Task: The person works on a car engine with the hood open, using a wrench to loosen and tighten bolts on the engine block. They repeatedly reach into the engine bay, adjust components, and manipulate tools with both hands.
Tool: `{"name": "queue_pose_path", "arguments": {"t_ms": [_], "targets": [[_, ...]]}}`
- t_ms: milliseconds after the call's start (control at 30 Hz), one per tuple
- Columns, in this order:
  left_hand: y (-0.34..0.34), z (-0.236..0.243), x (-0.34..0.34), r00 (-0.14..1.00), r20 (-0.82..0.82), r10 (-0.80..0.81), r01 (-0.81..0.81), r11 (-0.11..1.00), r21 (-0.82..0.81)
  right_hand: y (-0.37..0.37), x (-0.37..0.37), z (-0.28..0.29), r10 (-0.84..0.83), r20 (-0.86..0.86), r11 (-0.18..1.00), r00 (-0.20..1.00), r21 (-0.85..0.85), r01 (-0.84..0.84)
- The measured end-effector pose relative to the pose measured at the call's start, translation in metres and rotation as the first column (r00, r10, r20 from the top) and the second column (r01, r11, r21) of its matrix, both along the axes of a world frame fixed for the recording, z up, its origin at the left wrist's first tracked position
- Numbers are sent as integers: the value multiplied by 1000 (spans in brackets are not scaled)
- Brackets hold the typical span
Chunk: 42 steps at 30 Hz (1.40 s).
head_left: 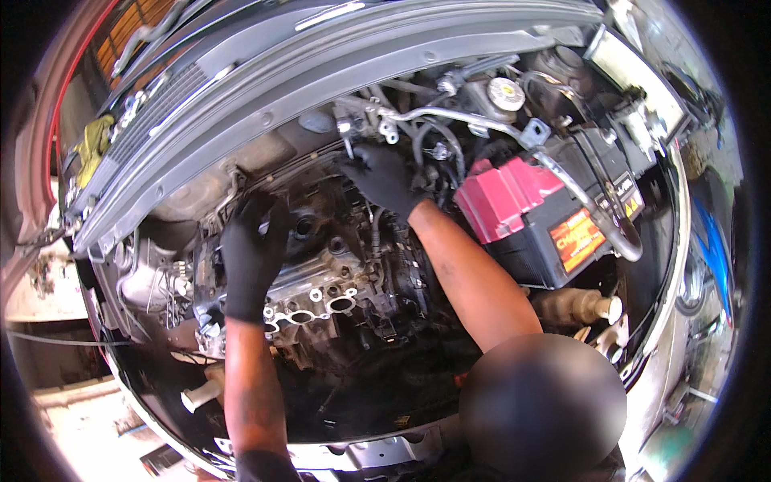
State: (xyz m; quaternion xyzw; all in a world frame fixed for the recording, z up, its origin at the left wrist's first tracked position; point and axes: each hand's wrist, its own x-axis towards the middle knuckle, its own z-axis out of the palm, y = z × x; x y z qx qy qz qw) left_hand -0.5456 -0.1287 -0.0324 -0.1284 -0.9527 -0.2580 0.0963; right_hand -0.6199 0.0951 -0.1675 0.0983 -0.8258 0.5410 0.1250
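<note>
Gloved left hand [253,257] flat on cylinder head [321,301] center frame; right hand [381,178] grip unclear, upper center; engine stripped, intake ports bare.

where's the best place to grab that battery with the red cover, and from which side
Probably from above, with a grip on the two short ends of the battery. Its top, under the red cover, faces up and is open, while its long sides are hemmed in: hoses and engine parts on one side, the bay wall on the other. A metal hold-down bar crosses the top and looks in the way.
</note>
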Motion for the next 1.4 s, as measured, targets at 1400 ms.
{"name": "queue_pose_path", "arguments": {"t_ms": [1400], "targets": [[40, -73, -70, 980, 62, 191, -170, 954, -245, -46, -16, -18, -91, 78, 996, 993, -9, 92]]}}
